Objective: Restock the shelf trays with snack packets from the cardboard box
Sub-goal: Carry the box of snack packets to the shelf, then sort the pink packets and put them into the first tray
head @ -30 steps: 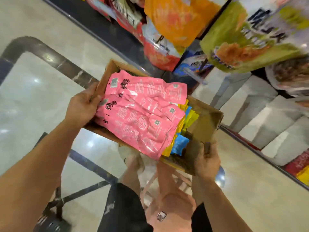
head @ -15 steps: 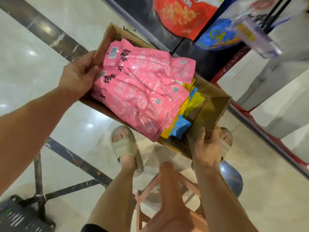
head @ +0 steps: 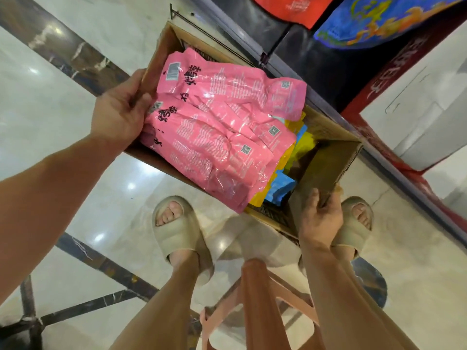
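Observation:
I hold an open cardboard box [head: 328, 162] above the floor with both hands. My left hand [head: 118, 112] grips its left wall, fingers curled over the edge. My right hand [head: 319, 218] grips the box's near right corner flap. Several pink snack packets [head: 219, 132] lie stacked on top inside the box. Under them show yellow packets [head: 300, 147] and blue packets [head: 283, 185].
The dark base of the shelf unit [head: 316, 59] runs along the top right, with red [head: 293, 8] and blue [head: 386, 18] snack bags hanging above. A pink plastic stool [head: 255, 299] stands between my legs. My sandalled feet [head: 179, 233] are on the glossy tiled floor.
The view has tilted further downward; the hanging shelf bags have slid out of the top of the frame. The box and both hands keep the same grip.

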